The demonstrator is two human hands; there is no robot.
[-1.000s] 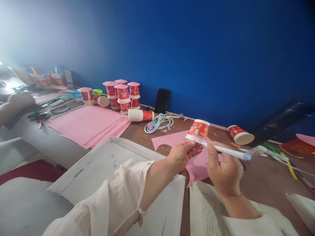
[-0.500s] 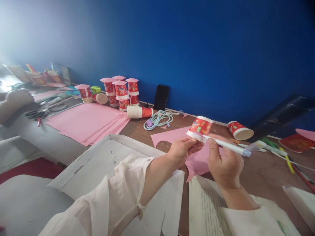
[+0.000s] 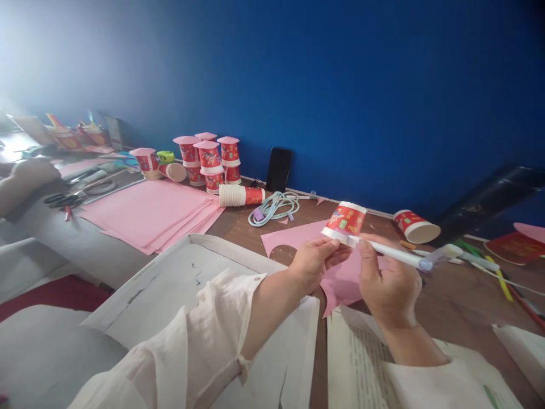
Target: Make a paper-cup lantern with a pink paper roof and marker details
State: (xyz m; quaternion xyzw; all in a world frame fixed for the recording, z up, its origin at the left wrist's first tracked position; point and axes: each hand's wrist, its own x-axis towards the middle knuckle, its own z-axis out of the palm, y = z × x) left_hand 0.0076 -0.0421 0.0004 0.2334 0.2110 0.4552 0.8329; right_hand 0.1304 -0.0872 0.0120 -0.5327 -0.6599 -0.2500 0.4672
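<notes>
My left hand (image 3: pixel 317 262) grips a red patterned paper cup (image 3: pixel 347 218) by its white rim, with the cup's bottom turned upward and slightly tilted. Between the fingers of my right hand (image 3: pixel 389 284) is a white marker pen (image 3: pixel 394 253). Its tip is at the lower white rim of the cup; whether it touches there I cannot tell. Underneath both hands lies cut pink paper (image 3: pixel 344 278). Another red paper cup (image 3: pixel 415 226) rests on its side beyond my right hand.
Pink-topped paper cups (image 3: pixel 209 156) stand stacked by the blue wall. Nearby are nested cups (image 3: pixel 240 195), a coiled cable (image 3: pixel 275 209), a phone (image 3: pixel 280 169), pink sheets (image 3: pixel 149 213), scissors (image 3: pixel 70 199) and a white box lid (image 3: pixel 162 289). Another person's hand (image 3: pixel 36 170) is at far left.
The cup has tilted very slightly and the marker has shifted a little along its lower rim. Both hands keep their hold; the rest looks the same.
</notes>
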